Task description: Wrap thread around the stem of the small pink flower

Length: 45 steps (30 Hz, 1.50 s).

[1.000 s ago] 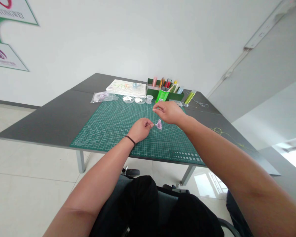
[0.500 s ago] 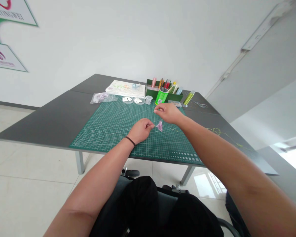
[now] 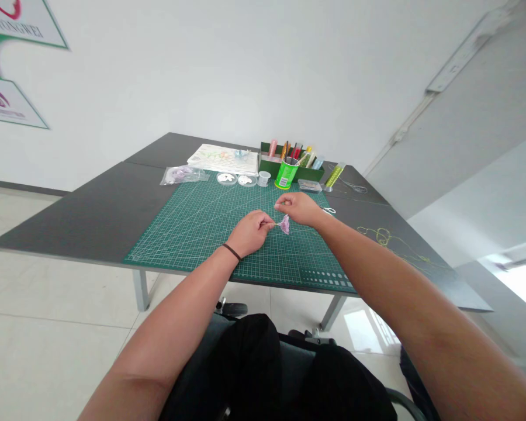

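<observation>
Here, a small purple flower point(image 3: 284, 224) is held by its thin pale stem, which is pinched between the thumb and fingers of the left hand point(image 3: 251, 231); the bloom is pointed to the right, above the middle of a green cutting mat point(image 3: 193, 222). A dark band point(image 3: 232, 252) is worn on the left wrist. Just beyond the bloom, the right hand point(image 3: 298, 207) is poised with its fingers curled and its fingertips close to the thumb; whether anything fine is gripped there cannot be told. Beside the right wrist, a pair of scissors point(image 3: 329, 210) is partly hidden, with a white handle left showing.

Along the far edge of the mat, two shallow dishes point(image 3: 227, 179) of white pieces are lined up with a small clear cup point(image 3: 263, 179), a bright green can point(image 3: 286, 175) filled with tools, and a clear flat case point(image 3: 309, 186). A dark green box point(image 3: 311, 173) of colored tubes is placed behind the can, next to a white board point(image 3: 206, 159). To the left, a plastic bag point(image 3: 184, 175) with purple contents is seen partly on the mat. On the dark table point(image 3: 92, 210), loose yellow thread point(image 3: 383, 236) is strewn at right.
</observation>
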Motion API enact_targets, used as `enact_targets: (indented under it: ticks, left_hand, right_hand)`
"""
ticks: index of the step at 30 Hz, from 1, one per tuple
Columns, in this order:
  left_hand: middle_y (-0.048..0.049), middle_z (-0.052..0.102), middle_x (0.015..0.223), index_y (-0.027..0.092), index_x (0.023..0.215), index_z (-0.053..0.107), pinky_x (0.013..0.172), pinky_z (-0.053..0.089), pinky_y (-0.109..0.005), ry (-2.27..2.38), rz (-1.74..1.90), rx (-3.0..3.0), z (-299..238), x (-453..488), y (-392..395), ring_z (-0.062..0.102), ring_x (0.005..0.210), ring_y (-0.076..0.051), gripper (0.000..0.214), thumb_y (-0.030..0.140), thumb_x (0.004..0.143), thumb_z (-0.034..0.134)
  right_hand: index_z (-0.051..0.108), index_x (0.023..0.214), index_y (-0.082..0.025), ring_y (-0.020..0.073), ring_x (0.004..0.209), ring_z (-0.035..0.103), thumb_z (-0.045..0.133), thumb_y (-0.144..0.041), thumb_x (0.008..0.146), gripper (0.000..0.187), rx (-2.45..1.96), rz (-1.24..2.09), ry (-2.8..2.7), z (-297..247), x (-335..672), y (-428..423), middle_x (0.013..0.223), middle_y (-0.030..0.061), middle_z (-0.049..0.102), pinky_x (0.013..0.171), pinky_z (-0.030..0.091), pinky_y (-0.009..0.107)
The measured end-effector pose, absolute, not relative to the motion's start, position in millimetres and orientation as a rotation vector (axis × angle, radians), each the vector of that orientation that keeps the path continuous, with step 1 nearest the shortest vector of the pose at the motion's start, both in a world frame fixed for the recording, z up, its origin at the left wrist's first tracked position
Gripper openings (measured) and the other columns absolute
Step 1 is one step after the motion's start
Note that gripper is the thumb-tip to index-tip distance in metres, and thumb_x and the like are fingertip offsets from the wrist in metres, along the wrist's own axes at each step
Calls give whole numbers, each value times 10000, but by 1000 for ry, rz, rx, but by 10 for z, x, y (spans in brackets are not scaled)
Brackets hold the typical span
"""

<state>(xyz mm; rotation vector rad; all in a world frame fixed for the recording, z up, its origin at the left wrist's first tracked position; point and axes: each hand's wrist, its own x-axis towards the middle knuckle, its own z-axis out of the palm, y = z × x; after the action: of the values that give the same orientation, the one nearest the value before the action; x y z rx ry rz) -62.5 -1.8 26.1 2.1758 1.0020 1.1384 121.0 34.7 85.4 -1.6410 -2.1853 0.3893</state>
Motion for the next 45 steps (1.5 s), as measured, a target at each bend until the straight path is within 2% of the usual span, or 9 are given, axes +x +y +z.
enact_targets:
  ticks: [5, 10, 16, 25, 30, 34, 38, 42, 45]
  left_hand:
    - [-18, 613, 781, 173, 748, 610, 770, 450, -303, 993, 1208, 2184, 270, -623, -30, 569, 806, -156, 136, 159, 876, 567]
    - [-20, 616, 794, 169, 776, 617, 777, 453, -297, 997, 1273, 2204, 273, -624, -47, 569, 810, -153, 125, 168, 889, 563]
    - [-18, 612, 781, 171, 777, 626, 758, 452, -288, 1005, 1353, 2234, 282, -629, -52, 568, 797, -148, 140, 157, 896, 553]
    - [-20, 621, 769, 174, 800, 635, 772, 460, -293, 1094, 1455, 2171, 312, -593, -71, 570, 793, -149, 121, 152, 885, 551]
    - [-19, 636, 785, 172, 816, 635, 734, 464, -278, 1198, 1465, 1978, 343, -571, -70, 570, 753, -139, 98, 197, 875, 562]
    - [-19, 656, 779, 166, 824, 651, 707, 464, -273, 1231, 1422, 1828, 361, -549, -61, 577, 715, -133, 124, 239, 871, 562]
    - [-6, 657, 724, 163, 826, 674, 647, 449, -257, 1250, 1368, 1673, 340, -522, -22, 571, 660, -126, 158, 282, 860, 577]
    - [-14, 696, 765, 156, 832, 689, 652, 458, -249, 1211, 1362, 1557, 310, -490, 11, 599, 683, -126, 153, 279, 838, 599]
    - [-22, 704, 757, 148, 828, 688, 654, 477, -252, 1160, 1359, 1502, 315, -464, 19, 617, 683, -130, 138, 259, 828, 606]
  right_hand:
    - [720, 809, -145, 98, 519, 448, 620, -357, 736, 246, -1630, 625, -2079, 685, 1290, 362, 555, -28, 564, 538, 335, 238]
    - [722, 701, -160, 135, 659, 553, 606, -280, 703, 168, -1564, 807, -2043, 530, 1344, 329, 699, 22, 684, 620, 399, 248]
    - [673, 653, -148, 104, 597, 460, 708, -437, 643, 291, -1514, 981, -2001, 479, 1298, 203, 614, -24, 584, 600, 365, 257]
    - [663, 672, -156, 76, 479, 361, 728, -384, 620, 243, -1403, 1314, -1851, 435, 1163, 40, 483, -74, 445, 500, 265, 245]
    - [649, 733, -169, 72, 478, 360, 708, -412, 656, 262, -1373, 1281, -1787, 386, 1119, -15, 520, -77, 459, 492, 270, 241]
    - [658, 886, -187, 149, 748, 586, 651, -333, 699, 238, -1313, 1100, -1716, 250, 1145, 11, 774, 2, 635, 719, 462, 306]
    - [613, 1142, -229, 229, 1267, 478, 561, -177, 646, 502, -1233, 862, -1686, 90, 1153, 58, 1284, 52, 588, 1100, 319, 413]
    - [580, 1166, -244, 209, 1248, 507, 487, -165, 652, 529, -1041, 1021, -1452, 30, 989, 37, 1224, 17, 635, 1124, 304, 406]
    - [606, 991, -226, 173, 971, 624, 533, -191, 661, 339, -853, 1258, -1210, 108, 809, -27, 928, -2, 685, 985, 435, 352]
